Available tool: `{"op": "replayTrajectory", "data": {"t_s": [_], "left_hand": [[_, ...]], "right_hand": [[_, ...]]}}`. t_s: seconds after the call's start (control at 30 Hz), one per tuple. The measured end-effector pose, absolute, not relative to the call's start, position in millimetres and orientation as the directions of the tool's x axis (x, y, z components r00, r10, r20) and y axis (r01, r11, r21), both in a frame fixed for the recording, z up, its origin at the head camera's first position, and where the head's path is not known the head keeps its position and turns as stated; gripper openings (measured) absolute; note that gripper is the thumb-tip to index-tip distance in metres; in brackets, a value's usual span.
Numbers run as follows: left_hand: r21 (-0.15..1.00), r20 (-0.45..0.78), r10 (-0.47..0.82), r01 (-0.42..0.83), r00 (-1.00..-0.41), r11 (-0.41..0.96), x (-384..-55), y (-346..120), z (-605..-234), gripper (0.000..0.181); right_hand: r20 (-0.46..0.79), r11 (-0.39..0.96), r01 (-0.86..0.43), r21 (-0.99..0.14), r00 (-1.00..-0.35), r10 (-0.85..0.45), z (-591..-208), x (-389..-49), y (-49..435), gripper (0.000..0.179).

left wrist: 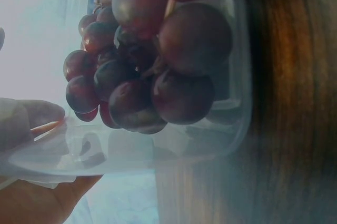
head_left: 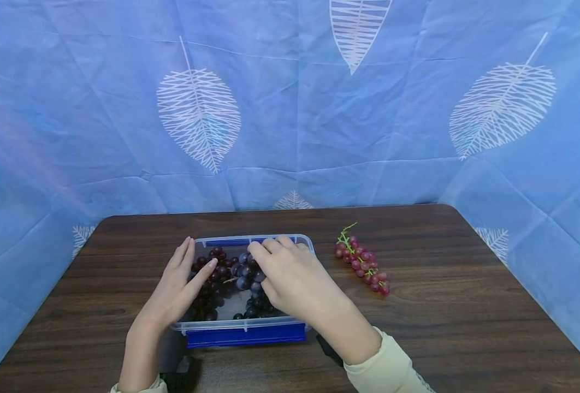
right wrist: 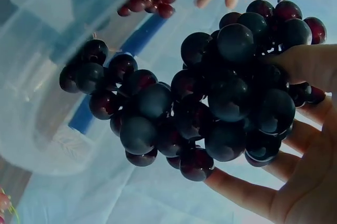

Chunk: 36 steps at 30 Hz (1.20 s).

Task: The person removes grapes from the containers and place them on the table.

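Note:
A clear plastic box [head_left: 246,324] with blue latches stands on the table. My right hand [head_left: 290,273] grips a bunch of black grapes [right wrist: 226,97] over the box's right side, the thumb across its top and fingers beneath. At the left wall is my left hand [head_left: 177,289], its fingers straight along the rim and its thumb stretched over the inside. Dark red grapes [left wrist: 131,97] lie in the box beside that hand. Part of the black bunch [head_left: 253,310] hangs low near the box's front right; whether it touches the floor I cannot tell.
A bunch of red grapes with a green stem [head_left: 364,265] lies on the brown wooden table [head_left: 442,305], right of the box. Behind the table hangs a blue cloth [head_left: 280,120] with white leaf prints.

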<state>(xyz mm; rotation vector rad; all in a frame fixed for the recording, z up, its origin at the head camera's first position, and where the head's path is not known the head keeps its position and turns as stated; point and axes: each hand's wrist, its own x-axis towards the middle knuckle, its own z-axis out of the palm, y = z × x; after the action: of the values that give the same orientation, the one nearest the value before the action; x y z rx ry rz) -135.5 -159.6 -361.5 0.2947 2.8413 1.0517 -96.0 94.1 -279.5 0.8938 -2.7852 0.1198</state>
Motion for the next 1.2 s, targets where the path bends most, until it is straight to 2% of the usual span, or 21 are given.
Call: {"op": "replayTrajectory", "data": {"t_s": [0.23, 0.9, 1.2], "left_hand": [[0.654, -0.035, 0.211, 0.137, -0.977, 0.744, -136, -159, -361, 0.094], [0.649, -0.036, 0.21, 0.137, -0.977, 0.748, -135, -160, -362, 0.094], [0.648, -0.036, 0.208, 0.135, -0.978, 0.75, -135, -159, -363, 0.094]], "right_hand": [[0.305, 0.81, -0.587, -0.005, -0.772, -0.558, -268, -90, 106, 0.044], [0.336, 0.86, -0.511, -0.01, -0.811, -0.478, -261, -81, 144, 0.046], [0.363, 0.873, -0.487, -0.032, -0.819, -0.444, -260, -78, 155, 0.04]]}}
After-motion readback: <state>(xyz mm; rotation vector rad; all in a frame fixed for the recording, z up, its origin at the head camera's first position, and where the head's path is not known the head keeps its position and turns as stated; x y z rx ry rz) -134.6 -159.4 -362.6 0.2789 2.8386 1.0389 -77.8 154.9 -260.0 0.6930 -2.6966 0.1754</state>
